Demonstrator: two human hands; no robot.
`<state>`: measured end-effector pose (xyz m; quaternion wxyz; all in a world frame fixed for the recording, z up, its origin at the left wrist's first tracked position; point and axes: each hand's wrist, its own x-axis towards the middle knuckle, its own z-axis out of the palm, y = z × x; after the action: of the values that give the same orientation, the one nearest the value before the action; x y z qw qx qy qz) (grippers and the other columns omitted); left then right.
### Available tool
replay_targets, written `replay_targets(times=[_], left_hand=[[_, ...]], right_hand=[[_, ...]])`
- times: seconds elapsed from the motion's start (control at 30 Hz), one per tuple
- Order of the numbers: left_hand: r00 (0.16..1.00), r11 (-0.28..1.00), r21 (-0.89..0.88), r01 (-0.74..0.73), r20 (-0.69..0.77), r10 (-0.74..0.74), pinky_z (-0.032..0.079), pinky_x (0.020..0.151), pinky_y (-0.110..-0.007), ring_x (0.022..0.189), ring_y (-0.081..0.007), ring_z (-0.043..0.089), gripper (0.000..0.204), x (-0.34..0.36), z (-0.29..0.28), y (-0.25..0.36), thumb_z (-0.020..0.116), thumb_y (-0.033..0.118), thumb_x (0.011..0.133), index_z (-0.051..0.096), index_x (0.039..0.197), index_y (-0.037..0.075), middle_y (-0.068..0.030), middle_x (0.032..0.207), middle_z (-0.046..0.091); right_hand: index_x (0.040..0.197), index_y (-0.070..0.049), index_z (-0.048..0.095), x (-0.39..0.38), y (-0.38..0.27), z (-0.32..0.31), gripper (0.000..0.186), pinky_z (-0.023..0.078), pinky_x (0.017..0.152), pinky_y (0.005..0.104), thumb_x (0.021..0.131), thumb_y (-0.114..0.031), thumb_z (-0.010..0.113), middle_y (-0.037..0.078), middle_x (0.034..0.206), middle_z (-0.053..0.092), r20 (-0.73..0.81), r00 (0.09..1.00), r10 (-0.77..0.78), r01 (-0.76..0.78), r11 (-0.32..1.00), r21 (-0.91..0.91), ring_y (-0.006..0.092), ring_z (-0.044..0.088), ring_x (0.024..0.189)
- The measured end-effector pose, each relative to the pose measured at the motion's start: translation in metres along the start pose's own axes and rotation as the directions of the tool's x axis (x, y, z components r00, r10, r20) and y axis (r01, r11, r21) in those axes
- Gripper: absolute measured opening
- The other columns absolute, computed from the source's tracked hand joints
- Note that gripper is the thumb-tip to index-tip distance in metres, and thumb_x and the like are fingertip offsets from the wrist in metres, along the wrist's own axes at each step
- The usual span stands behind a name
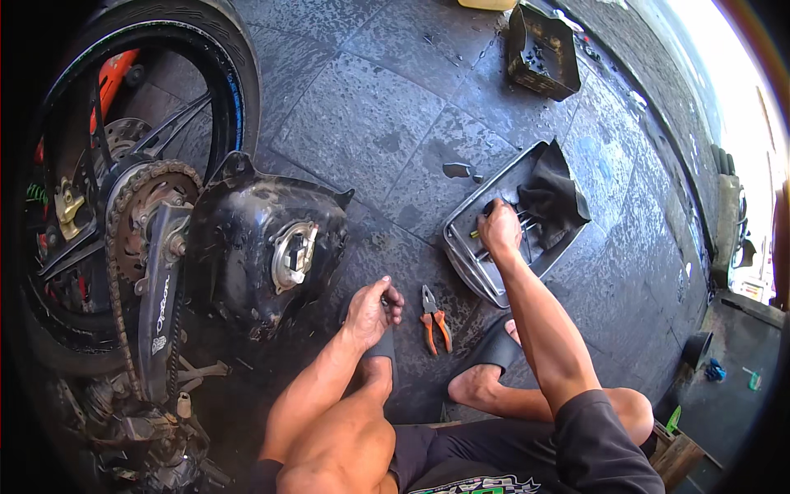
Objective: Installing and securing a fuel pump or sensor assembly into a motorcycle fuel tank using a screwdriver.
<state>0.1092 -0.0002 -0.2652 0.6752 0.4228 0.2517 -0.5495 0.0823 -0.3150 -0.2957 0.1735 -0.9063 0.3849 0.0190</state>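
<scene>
While the person sits low on the floor: both hands are out.
Right hand [499, 228]: down in the metal tray [461, 247], fingers closing on tools; exact grip unclear.
Left hand [374, 309]: loosely curled, holding nothing visible.
Pliers [434, 319]: on the floor between the hands, long axis near upright in view, jaws pointing away, orange handles toward the person.
Black cloth [553, 198]: draped in the tray's far end.

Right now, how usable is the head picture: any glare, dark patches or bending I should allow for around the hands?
Head view: blown-out daylight at the upper right edge; dark vignette at the corners; paving joints curve toward the rim. The left hand near the orange-handled pliers is sharp and evenly lit; the right hand in the grey metal tool tray is clear, though the black cloth hides detail.
</scene>
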Motion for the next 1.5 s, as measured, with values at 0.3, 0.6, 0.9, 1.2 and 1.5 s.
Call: replay_targets(times=[0.3, 0.6, 0.9, 1.2, 1.5], left_hand=[[0.999, 0.983, -0.185, -0.016, -0.033, 0.010, 0.058, 0.087, -0.042, 0.094, -0.0262, 0.069, 0.040, -0.007, 0.022, 0.009, 0.054, 0.038, 0.105, 0.067, 0.105, 0.000, -0.0162, 0.102, 0.071], [0.998, 0.993, -0.096, 0.064, -0.018, -0.066, 0.055, 0.078, -0.038, 0.081, -0.0215, 0.063, 0.031, 0.007, 0.003, -0.014, 0.056, 0.034, 0.104, 0.065, 0.096, 0.005, -0.0089, 0.091, 0.067], [1.000, 0.997, 0.074, 0.003, -0.019, -0.002, 0.052, 0.074, -0.034, 0.080, -0.0169, 0.061, 0.035, 0.004, 0.016, -0.010, 0.052, 0.035, 0.106, 0.066, 0.113, 0.004, -0.0059, 0.093, 0.066], [0.999, 0.982, -0.189, 0.012, 0.051, -0.002, 0.056, 0.081, -0.038, 0.089, -0.0233, 0.067, 0.026, 0.016, 0.007, -0.015, 0.055, 0.020, 0.099, 0.066, 0.111, 0.000, -0.0117, 0.101, 0.069], [0.990, 0.979, -0.153, -0.135, 0.006, 0.138, 0.061, 0.082, -0.035, 0.089, -0.0214, 0.070, 0.019, -0.015, 0.013, 0.006, 0.054, 0.007, 0.103, 0.064, 0.118, -0.001, -0.0134, 0.104, 0.070]], right_hand=[[0.100, 0.000, 0.073, -0.078, -0.069, -0.056, 0.023, 0.058, 0.084, 0.0445, 0.088, -0.019, 0.069, 0.020, 0.091, 0.075, 0.540, 0.750, -0.382, 0.013, 0.824, 0.566, 0.0353, 0.075, 0.089], [0.110, -0.014, 0.075, -0.040, -0.009, -0.015, 0.027, 0.053, 0.080, 0.0476, 0.085, -0.011, 0.067, 0.014, 0.094, 0.060, 0.167, 0.840, -0.517, 0.490, 0.853, 0.177, 0.0362, 0.065, 0.091], [0.097, -0.006, 0.066, -0.047, -0.017, -0.010, 0.012, 0.052, 0.077, 0.0472, 0.086, -0.011, 0.069, 0.015, 0.093, 0.059, -0.097, 0.847, -0.522, 0.526, 0.800, 0.290, 0.0366, 0.063, 0.089], [0.123, 0.002, 0.061, -0.082, 0.042, -0.022, 0.042, 0.052, 0.089, 0.0452, 0.085, -0.008, 0.073, 0.023, 0.113, 0.064, -0.184, 0.981, -0.059, 0.100, 0.969, 0.227, 0.0405, 0.063, 0.105], [0.119, 0.002, 0.063, -0.046, 0.119, -0.009, 0.032, 0.052, 0.092, 0.0521, 0.097, -0.022, 0.061, 0.027, 0.113, 0.067, -0.016, 0.998, 0.067, -0.068, 0.987, -0.146, 0.0455, 0.066, 0.105]])
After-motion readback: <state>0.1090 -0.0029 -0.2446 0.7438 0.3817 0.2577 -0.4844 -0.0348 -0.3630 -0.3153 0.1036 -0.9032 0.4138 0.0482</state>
